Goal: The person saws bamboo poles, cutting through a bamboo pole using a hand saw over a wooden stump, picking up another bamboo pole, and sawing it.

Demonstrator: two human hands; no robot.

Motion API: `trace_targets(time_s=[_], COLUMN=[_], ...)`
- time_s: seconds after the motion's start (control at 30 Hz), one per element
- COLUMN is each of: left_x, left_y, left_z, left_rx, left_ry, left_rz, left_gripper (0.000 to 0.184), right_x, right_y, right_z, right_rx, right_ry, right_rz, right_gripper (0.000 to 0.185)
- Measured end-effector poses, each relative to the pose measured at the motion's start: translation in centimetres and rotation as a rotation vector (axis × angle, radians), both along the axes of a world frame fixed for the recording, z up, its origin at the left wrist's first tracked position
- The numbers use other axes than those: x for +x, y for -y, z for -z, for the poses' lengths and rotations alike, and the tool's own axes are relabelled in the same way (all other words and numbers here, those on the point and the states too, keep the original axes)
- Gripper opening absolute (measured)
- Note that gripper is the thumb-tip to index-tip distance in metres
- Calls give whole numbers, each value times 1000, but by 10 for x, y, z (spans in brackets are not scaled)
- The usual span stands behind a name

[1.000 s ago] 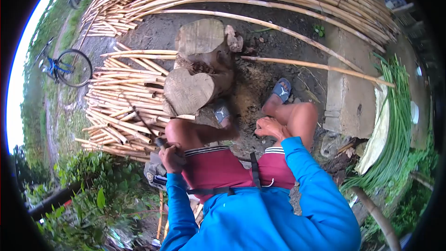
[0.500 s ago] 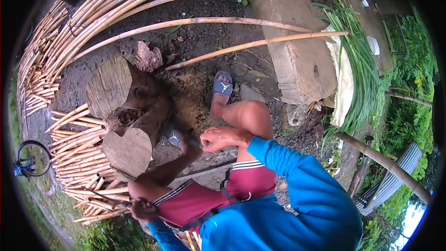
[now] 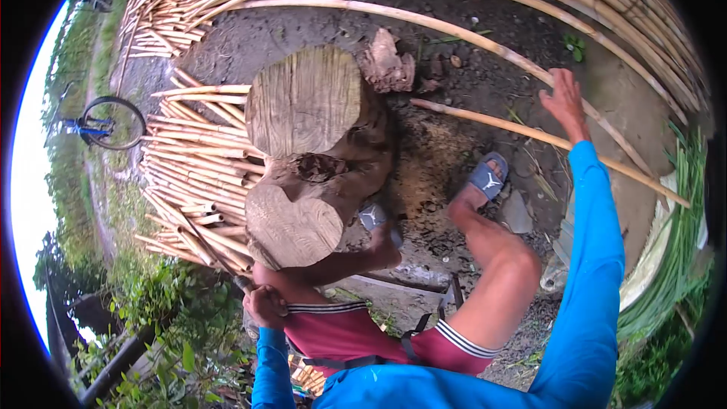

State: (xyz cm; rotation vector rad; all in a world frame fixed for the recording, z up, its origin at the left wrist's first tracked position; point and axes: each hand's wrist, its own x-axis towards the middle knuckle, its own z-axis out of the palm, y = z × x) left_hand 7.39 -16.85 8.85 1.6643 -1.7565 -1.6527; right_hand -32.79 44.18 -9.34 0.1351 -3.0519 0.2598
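Okay, left hand (image 3: 265, 306) grips a dark tool handle (image 3: 242, 282); right hand (image 3: 565, 102) is over a bamboo pole (image 3: 456, 30), can't tell if gripping.

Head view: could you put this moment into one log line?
left hand: holding tool by its handle | right hand: at long pole, grip unclear | wooden stump: beside cut poles

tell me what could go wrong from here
The left hand grips a dark tool handle beside the left leg; a slip might hurt it. The right hand is at a long pole, which could roll if nudged. The open sandal leaves toes exposed should something drop.
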Motion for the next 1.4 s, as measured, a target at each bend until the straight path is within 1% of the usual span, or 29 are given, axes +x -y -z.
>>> trace_targets(time_s=[0.07, 0.1, 0.17, 0.2, 0.27, 0.3, 0.37, 0.4, 0.43, 0.47, 0.5, 0.53, 0.6, 0.63, 0.7, 0.73, 0.8, 0.87, 0.93, 0.97, 1.0, 1.03, 1.1, 1.17, 1.23, 1.27, 1.33, 1.37, 1.4], left_x=[-7, -4, -10, -12, -8, -5, -3, -3, -4, -6, -8, -8, -7, -5, -2, -2, 2, 7, 9, 11, 13, 15, 16, 15, 12, 12, 16, 23, 23], left_y=[-4, 0, -6, -8, -6, -3, -2, -4, -5, -7, -9, -12, -11, -10, -9, -9, -8, -4, -2, -2, -1, 1, 3, 0, -2, -1, 0, 5, -4], left_z=[1, 3, 1, 0, 2, 4, 5, 6, 7, 6, 3, 1, 0, -1, -2, -2, 5, 9, 13, 14, 15, 15, 17, 11, 10, 13, 25, 37, 37], left_rx=[-10, -20, -50, -67, -66, -70, -73, -85, -98, -93, -90, -84, -56, -35, -22, -18, -24, -31, -41, -63, -52, -63, -67, -71, -100, -88, -167, -181, -176], left_ry=[-7, -9, 3, 13, 18, 16, 7, -14, -39, -52, -37, -20, -46, -63, -73, -75, -110, -105, -130, -140, -152, -139, -121, -123, -98, -108, -131, -118, -128], left_rz=[-94, -61, -81, -87, -78, -49, -20, -22, -27, -34, -22, -10, -11, -3, 12, 35, -3, 39, 58, 76, 61, 73, 88, 103, 128, 121, 172, 206, 202], left_gripper=[11, 11, 10, 10, 10, 11, 11, 12, 12, 12, 12, 11, 11, 12, 12, 12, 13, 14, 14, 14, 14, 14, 16, 16, 14, 14, 13, 8, 8], right_x=[-20, -22, -14, -14, -17, -15, -5, 17, 29, 45, 55, 68, 83, 86, 87, 88, 94, 94, 91, 110, 123, 137, 164, 189, 223, 247, 276, 285, 300], right_y=[-27, -21, -14, -8, 5, 11, 13, 18, 22, 27, 27, 18, 22, 25, 25, 28, 39, 54, 64, 73, 70, 61, 51, 18, -6, -5, 12, 19, 22], right_z=[19, 19, 14, 14, 13, 10, 25, 31, 37, 30, 25, 44, 26, 9, -41, -70, -131, -176, -211, -238, -252, -272, -299, -331, -357, -373, -415, -438, -452], right_rx=[37, 23, 144, 141, 244, 241, 152, 58, 60, -43, -191, -184, -285, -276, -678, -668, -1113, -1030, -358, -266, -291, -437, -396, -452, -234, -141, 13, 70, 76], right_ry=[119, 123, 327, 324, 403, 474, 742, 647, 670, 672, 744, 685, 713, 705, 954, 943, 1027, 964, 950, 730, 742, 911, 802, 963, 780, 570, 523, 685, 676], right_rz=[12, -5, 100, 92, 198, 189, 118, 121, 117, 129, 139, 90, 32, 26, 51, 46, 240, 225, -25, -1, -9, -11, 39, 178, 114, 20, 42, 165, 165], right_gripper=[56, 56, 59, 59, 63, 57, 52, 43, 43, 43, 44, 45, 40, 40, 34, 34, 31, 30, 31, 32, 33, 31, 26, 24, 28, 27, 27, 27, 27])
